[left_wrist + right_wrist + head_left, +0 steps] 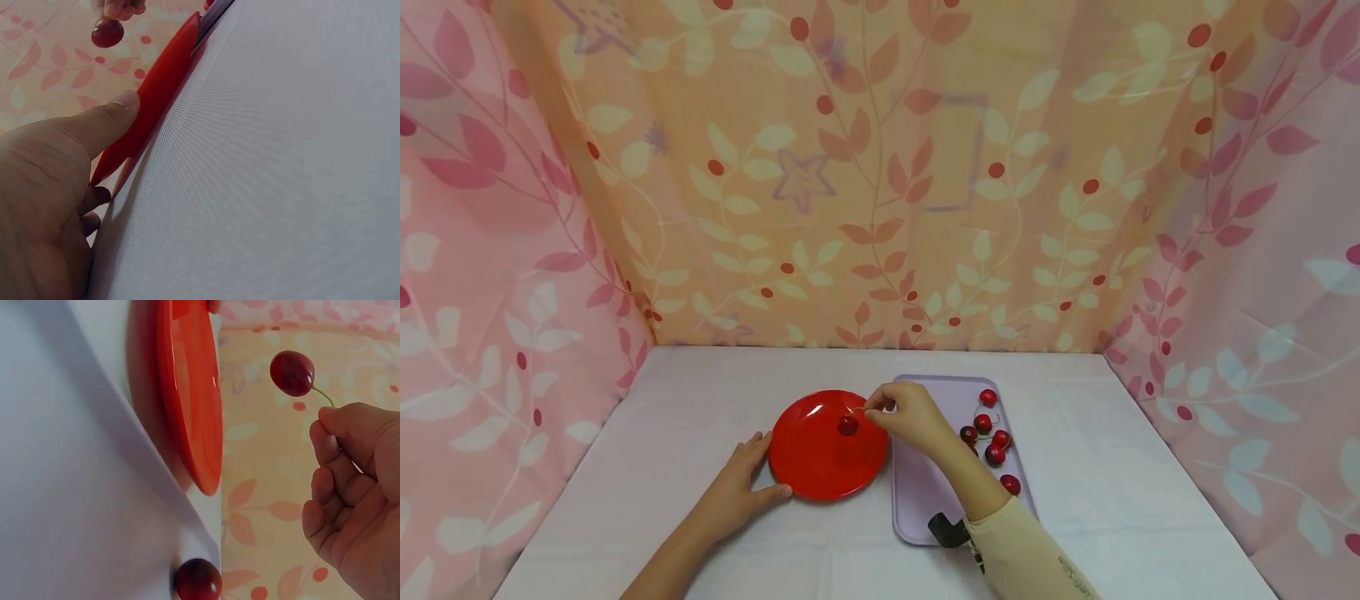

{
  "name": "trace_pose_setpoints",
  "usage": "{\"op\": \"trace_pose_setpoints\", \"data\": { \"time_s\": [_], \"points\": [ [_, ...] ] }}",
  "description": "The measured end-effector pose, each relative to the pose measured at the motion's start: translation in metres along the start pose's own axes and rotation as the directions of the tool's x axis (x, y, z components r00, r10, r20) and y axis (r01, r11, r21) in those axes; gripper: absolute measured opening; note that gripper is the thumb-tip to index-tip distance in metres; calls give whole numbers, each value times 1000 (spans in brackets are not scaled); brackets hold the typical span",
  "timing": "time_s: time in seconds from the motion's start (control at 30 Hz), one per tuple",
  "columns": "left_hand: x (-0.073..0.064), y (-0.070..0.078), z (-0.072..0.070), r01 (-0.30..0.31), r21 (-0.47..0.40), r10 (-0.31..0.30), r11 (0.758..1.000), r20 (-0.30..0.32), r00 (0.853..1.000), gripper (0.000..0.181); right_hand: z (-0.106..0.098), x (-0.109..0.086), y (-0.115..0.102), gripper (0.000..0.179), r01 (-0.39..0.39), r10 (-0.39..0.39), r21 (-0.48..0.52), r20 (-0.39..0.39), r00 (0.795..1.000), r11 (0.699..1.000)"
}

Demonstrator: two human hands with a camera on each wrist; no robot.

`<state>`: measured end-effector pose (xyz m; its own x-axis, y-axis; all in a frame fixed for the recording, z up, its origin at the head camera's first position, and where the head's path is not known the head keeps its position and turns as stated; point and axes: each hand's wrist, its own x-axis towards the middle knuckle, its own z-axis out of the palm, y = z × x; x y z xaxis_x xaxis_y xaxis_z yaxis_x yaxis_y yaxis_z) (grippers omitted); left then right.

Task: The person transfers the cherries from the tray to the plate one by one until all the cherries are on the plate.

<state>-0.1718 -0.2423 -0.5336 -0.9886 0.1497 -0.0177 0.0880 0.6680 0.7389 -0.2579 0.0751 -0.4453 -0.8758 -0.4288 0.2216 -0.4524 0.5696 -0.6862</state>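
My right hand (912, 414) pinches a dark red cherry (292, 373) by its thin green stem (324, 395), between thumb and forefinger. The cherry hangs above the right part of a round red plate (820, 458), apart from its surface, as both wrist views show. At the plate's left edge, my left hand (741, 492) holds the rim, its thumb at the near side and its fingers farther back. In the left wrist view the thumb (115, 119) touches the rim, while some fingers are partly hidden behind the hand.
Right of the plate lies a lilac rectangular tray (917, 508), with several stemmed cherries (995, 454) along its right side. The right forearm reaches across this tray. White cloth (715, 375) covers the table, and leaf-patterned curtains (880, 208) stand at the back and sides.
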Motion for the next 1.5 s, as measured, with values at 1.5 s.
{"op": "trace_pose_setpoints", "data": {
  "time_s": [1.5],
  "points": [
    [0, -3, 1, 9, -7, -9, 1000, -5, 1000, 104, 78, 48, -15, 4, -66, 74, -49, 184, 980, 997]
  ]
}}
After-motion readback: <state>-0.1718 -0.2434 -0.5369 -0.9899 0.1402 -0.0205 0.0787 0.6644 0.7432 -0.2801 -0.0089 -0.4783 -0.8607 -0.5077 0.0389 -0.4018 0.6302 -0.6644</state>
